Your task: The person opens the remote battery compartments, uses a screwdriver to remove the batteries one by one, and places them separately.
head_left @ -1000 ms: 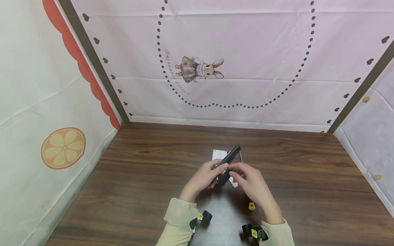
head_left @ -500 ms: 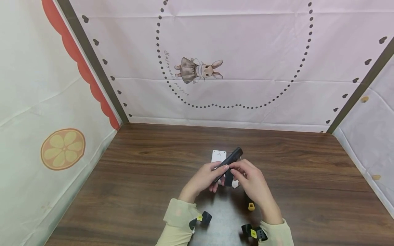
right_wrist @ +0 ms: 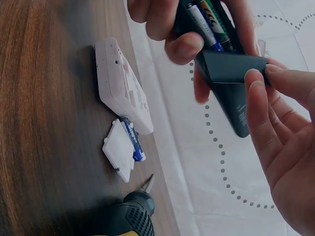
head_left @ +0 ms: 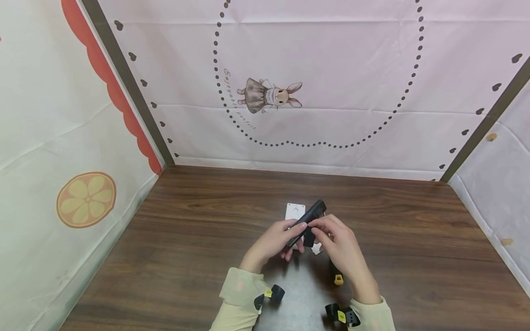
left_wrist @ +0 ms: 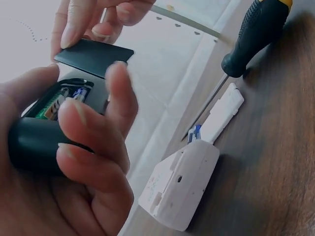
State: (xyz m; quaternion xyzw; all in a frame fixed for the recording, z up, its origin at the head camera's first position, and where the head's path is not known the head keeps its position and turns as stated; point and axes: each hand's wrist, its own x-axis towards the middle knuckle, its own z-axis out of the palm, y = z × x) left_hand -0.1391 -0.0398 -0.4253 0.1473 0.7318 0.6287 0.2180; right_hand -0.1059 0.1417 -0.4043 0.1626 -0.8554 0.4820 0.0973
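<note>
Gripped by the person's left hand (head_left: 273,240) is a black remote (head_left: 308,219), raised above the table (head_left: 198,262) and slanted, its far end up toward the right. Thumb on one side and fingers on the other, that hand keeps clear of the battery slot, which lies bare. Two batteries sit in it side by side, one green and black (right_wrist: 217,22), one blue and white (right_wrist: 203,23).

Between thumb and fingertips, the right hand (head_left: 338,239) pinches a small black cover (right_wrist: 234,68) by one end. I see it set crosswise over one end of the slot, tilted away from the remote's back; whether the two touch there, I cannot tell.

Beneath and just past the hands, a white box (right_wrist: 118,81) rests on the wood. Right beside one end of it is a flat white lid (right_wrist: 119,151), and close against that lid a loose blue battery (right_wrist: 132,139). Near these lies a screwdriver (left_wrist: 259,37) with a black and yellow handle, its metal shaft running alongside the lid; from above, the yellow end shows next to the right forearm.

Both arms wear pale sleeves (head_left: 244,289), and a small black camera (head_left: 277,293) is strapped at each wrist. Behind the table hangs a pale cloth (head_left: 331,69), printed with dots, hearts and a rabbit in a skirt (head_left: 269,95).
</note>
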